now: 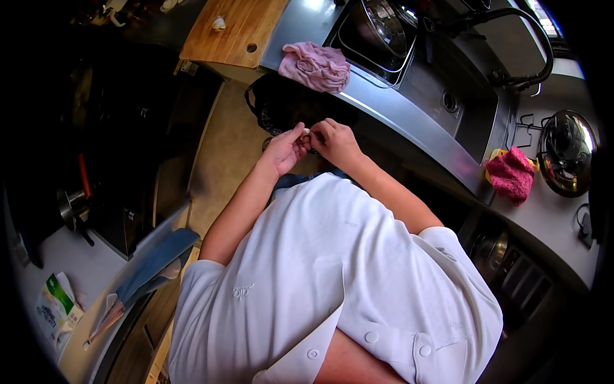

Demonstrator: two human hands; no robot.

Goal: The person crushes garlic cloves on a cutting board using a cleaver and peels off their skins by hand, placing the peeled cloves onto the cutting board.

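A small whitish piece, which looks like a garlic clove (306, 132), is pinched between my two hands. My left hand (286, 151) holds it from the left with thumb and fingers, palm partly turned up. From the right, my right hand (335, 142) has its bent fingertips closed on the same clove; the fingers hide part of it. Both hands are in front of my white shirt, above a dark bin or bag (261, 109) that stands below the counter edge. Another white piece, like garlic (219, 24), lies on the wooden cutting board (240, 32).
On the steel counter lies a pink cloth (314, 67), beside a rack with a metal bowl (378, 29). The sink (457, 83) with its black faucet (543, 48) is at right, near a red cloth (511, 176) and a pot lid (566, 153). A pan (73, 208) stands left.
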